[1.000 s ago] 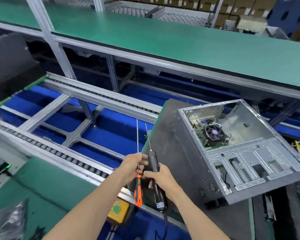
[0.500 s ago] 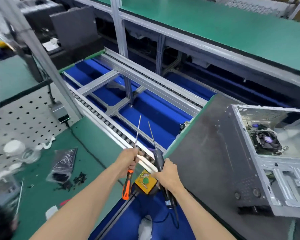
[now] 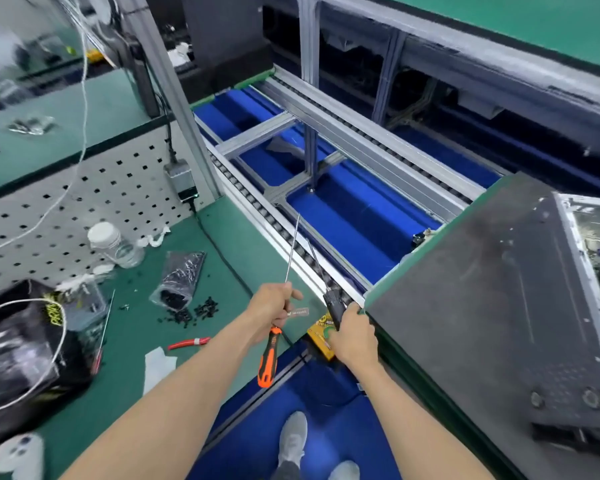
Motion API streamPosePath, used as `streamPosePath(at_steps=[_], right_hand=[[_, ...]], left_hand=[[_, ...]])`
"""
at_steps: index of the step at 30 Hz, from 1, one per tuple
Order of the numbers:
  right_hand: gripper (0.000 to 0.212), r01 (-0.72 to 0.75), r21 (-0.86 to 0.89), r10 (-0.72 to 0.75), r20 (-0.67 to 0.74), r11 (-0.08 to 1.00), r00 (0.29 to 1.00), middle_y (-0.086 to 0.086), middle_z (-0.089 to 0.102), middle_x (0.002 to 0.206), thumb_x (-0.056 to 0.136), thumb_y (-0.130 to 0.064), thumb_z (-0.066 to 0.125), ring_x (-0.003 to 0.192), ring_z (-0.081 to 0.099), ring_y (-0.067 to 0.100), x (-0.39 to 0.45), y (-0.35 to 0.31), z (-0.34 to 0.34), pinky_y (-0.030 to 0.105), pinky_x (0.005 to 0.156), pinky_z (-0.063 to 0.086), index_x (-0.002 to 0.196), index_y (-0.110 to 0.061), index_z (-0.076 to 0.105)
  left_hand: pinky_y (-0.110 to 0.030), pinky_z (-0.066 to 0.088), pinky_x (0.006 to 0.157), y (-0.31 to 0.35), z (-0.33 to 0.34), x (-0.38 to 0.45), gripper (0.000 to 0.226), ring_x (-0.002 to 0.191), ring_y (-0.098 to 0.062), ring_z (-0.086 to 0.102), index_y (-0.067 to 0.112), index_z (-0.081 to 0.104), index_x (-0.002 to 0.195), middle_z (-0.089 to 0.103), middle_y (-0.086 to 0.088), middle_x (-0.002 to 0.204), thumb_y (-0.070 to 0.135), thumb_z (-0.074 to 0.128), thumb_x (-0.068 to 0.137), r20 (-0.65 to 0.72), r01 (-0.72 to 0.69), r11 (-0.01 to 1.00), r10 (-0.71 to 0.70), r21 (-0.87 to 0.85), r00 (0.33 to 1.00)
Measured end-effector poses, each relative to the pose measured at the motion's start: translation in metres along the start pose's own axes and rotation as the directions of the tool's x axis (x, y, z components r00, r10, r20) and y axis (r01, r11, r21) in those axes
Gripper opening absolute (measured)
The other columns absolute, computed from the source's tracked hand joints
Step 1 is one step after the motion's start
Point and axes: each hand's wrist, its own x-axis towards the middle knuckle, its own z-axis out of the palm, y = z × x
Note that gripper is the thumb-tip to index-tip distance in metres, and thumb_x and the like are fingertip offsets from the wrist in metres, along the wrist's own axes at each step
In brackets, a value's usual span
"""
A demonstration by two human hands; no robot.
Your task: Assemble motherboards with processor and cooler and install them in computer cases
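Presently, the left hand (image 3: 269, 308) grips a long manual screwdriver with an orange and black handle (image 3: 268, 358) at the base of its thin steel shaft; the handle hangs below the fist and the shaft points up and away over the roller rail. The right hand (image 3: 352, 337) is curled round a black electric screwdriver (image 3: 334, 306), whose slim bit also points up and away, roughly parallel to the other shaft and just beside it. A yellow control box with a green button (image 3: 321, 336) sits at the table edge, partly hidden under the right hand.

To the right, an open grey metal computer case (image 3: 582, 258) lies on a dark grey pallet board with a green rim (image 3: 482, 271), at the frame's right edge; a circuit board is partly visible inside it, blurred. The pallet board rests on the silver roller conveyor rails (image 3: 343, 133), which run over blue panels.

To the left, the green table (image 3: 125, 375) carries a clear plastic bag of small black screws (image 3: 179, 278), with loose black screws (image 3: 201, 310) scattered just beside it, a pair of red-handled cutters (image 3: 187, 342), a clear jar with a white lid (image 3: 113, 242), a black plastic bag (image 3: 18, 355) and a second thin screwdriver with a red handle (image 3: 103, 336). A white perforated panel (image 3: 66, 202) stands behind them. Grey shoes (image 3: 293, 438) show on the blue floor below
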Motion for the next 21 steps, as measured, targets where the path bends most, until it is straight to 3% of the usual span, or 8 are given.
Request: streamPosePath(at_steps=[4, 10, 13, 18, 21], right_hand=[[0.053, -0.007, -0.04, 0.007, -0.001, 0.999, 1.0, 0.017, 0.06, 0.119, 0.092, -0.017, 0.064, 0.108, 0.061, 0.036, 0.01, 0.001, 0.003, 0.036, 0.07, 0.042, 0.135, -0.003, 0.036], [0.043, 0.018, -0.108, -0.021, -0.033, 0.994, 0.999, 0.014, 0.063, 0.111, 0.09, -0.013, 0.062, 0.1, 0.063, 0.034, 0.016, -0.002, 0.006, 0.035, 0.064, 0.041, 0.126, -0.007, 0.039], [0.053, 0.031, -0.168, -0.036, -0.029, 0.985, 0.999, 0.014, 0.063, 0.116, 0.09, -0.011, 0.059, 0.104, 0.064, 0.035, 0.015, -0.004, 0.013, 0.036, 0.066, 0.039, 0.137, -0.003, 0.035], [0.043, 0.04, -0.186, -0.044, -0.018, 0.982, 0.999, 0.014, 0.064, 0.114, 0.089, -0.007, 0.058, 0.104, 0.064, 0.036, 0.017, -0.01, 0.013, 0.037, 0.067, 0.04, 0.126, -0.005, 0.036], [0.049, 0.027, -0.149, -0.031, -0.027, 0.988, 0.999, 0.013, 0.064, 0.111, 0.091, -0.007, 0.055, 0.102, 0.064, 0.034, 0.013, -0.016, 0.007, 0.036, 0.066, 0.041, 0.135, -0.002, 0.035]], left_hand=[[-0.025, 0.023, 0.046, -0.002, -0.002, 0.008, 0.036, 0.045, -0.009, 0.027, 0.001, 0.065, 0.104, 0.045, 0.0, 0.062, 0.025, 0.039, 0.108, 0.017, -0.001, 1.0, 0.001, -0.003, 1.0], [-0.024, 0.024, 0.044, -0.002, -0.008, 0.024, 0.037, 0.044, -0.009, 0.027, 0.002, 0.066, 0.103, 0.047, 0.0, 0.061, 0.026, 0.039, 0.108, 0.038, -0.004, 1.0, 0.004, 0.006, 0.999], [-0.024, 0.025, 0.043, -0.001, -0.009, 0.031, 0.039, 0.044, -0.009, 0.027, 0.003, 0.067, 0.103, 0.047, 0.0, 0.062, 0.028, 0.038, 0.109, 0.041, -0.003, 1.0, 0.003, 0.006, 0.999], [-0.023, 0.027, 0.044, 0.004, -0.014, 0.038, 0.039, 0.045, -0.009, 0.027, 0.003, 0.067, 0.102, 0.047, -0.002, 0.066, 0.029, 0.038, 0.109, 0.045, -0.005, 1.0, 0.005, 0.004, 0.999], [-0.023, 0.027, 0.042, 0.008, -0.014, 0.039, 0.039, 0.044, -0.009, 0.027, 0.003, 0.066, 0.103, 0.047, -0.002, 0.065, 0.029, 0.038, 0.109, 0.053, -0.003, 1.0, 0.004, -0.005, 0.999]])
